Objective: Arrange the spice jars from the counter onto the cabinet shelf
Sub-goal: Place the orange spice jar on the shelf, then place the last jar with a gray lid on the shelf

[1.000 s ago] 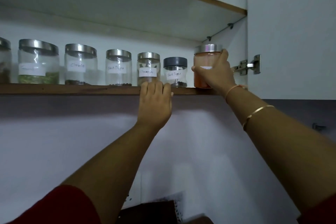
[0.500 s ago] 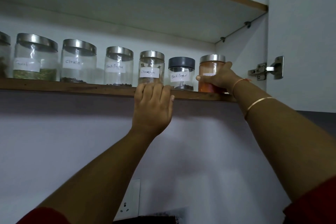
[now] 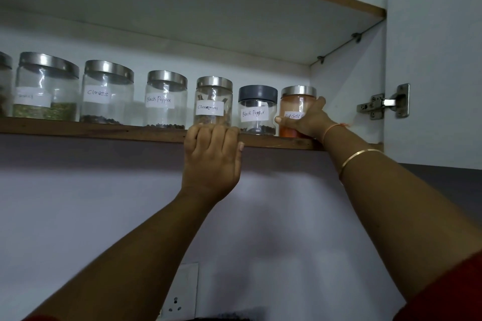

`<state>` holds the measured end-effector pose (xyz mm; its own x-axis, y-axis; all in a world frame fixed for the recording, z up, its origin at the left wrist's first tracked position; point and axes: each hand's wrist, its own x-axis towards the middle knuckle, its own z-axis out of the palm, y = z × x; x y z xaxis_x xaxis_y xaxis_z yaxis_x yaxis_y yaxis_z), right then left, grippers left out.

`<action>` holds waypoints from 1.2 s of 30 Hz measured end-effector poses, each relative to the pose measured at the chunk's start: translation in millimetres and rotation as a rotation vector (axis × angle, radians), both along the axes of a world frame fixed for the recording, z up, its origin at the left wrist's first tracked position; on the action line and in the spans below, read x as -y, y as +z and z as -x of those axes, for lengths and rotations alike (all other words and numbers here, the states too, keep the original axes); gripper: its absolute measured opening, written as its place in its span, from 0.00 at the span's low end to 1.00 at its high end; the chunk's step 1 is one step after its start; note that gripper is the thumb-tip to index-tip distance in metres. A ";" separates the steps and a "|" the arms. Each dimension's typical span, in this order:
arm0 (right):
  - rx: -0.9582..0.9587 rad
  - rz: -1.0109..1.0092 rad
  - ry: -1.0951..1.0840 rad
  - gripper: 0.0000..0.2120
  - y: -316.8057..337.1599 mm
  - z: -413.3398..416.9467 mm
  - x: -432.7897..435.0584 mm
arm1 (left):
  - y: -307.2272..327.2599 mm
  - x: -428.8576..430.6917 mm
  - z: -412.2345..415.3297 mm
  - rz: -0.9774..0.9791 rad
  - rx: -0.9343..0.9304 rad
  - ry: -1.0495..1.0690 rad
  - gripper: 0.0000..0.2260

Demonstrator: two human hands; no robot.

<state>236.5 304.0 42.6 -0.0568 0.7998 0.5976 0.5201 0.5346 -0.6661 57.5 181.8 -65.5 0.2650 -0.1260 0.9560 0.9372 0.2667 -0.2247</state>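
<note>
Handwritten white labels, jars along the shelf [image 3: 91, 130], left to right.
- Green-spice jar [image 3: 47, 86]: blurred, unreadable.
- Second jar [image 3: 107, 101]: "Cloves".
- Third jar [image 3: 166, 112]: "Black Pepper".
- Fourth jar [image 3: 214, 96]: "Cinnamon".
- Dark-lidded jar [image 3: 257, 122]: "Black Pepper".
- Orange jar [image 3: 294, 104]: "Red chilli P…", rest under your right hand [image 3: 311, 122].

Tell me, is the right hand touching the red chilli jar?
Touching. The head view shows the right hand wrapped round the red chilli jar, thumb on its front.

Orange-red chilli jar [image 3: 294, 114], silver lid; dark grey lid [image 3: 257, 93] on pepper jar; brown shelf edge [image 3: 91, 131]; white labels.
</note>
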 end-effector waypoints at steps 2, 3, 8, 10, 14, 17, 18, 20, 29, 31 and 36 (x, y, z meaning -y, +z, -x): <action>-0.010 0.018 -0.009 0.63 -1.6 -1.8 5.5 | -1.2 3.4 -1.8 0.039 0.026 -0.022 0.13; -0.008 0.029 -0.020 0.64 -2.8 -3.0 8.9 | -1.9 4.8 -2.8 0.070 0.042 -0.035 0.12; -0.003 0.005 -0.135 0.56 -17.3 -6.1 36.2 | -4.0 19.6 -9.2 0.289 0.127 -0.084 0.15; -0.014 -0.033 -0.219 0.45 -26.1 -4.1 51.1 | -3.3 28.1 -10.3 0.376 0.142 -0.080 0.16; 0.046 -0.175 -0.337 0.21 -48.3 1.6 84.1 | -1.9 46.2 -6.5 0.519 0.122 -0.059 0.21; 0.071 -0.228 -0.295 0.16 -75.1 9.1 106.8 | -15.0 62.7 -2.5 0.624 0.115 -0.044 0.25; 0.075 -0.229 -0.250 0.17 -86.4 12.0 113.3 | -24.9 68.7 -2.4 0.663 0.119 -0.063 0.25; 0.090 -0.220 -0.173 0.24 -113.3 20.4 130.2 | -54.2 84.9 -1.4 0.757 0.156 -0.154 0.24; 0.044 0.159 0.050 0.17 -290.9 57.1 206.8 | -249.0 169.9 38.1 1.203 0.666 -0.440 0.15; 0.055 0.259 0.063 0.17 -334.8 65.4 222.8 | -289.5 187.4 48.8 1.315 0.759 -0.410 0.16; 0.113 0.488 0.110 0.17 -431.1 77.9 265.8 | -364.0 225.6 60.6 1.527 0.914 -0.361 0.16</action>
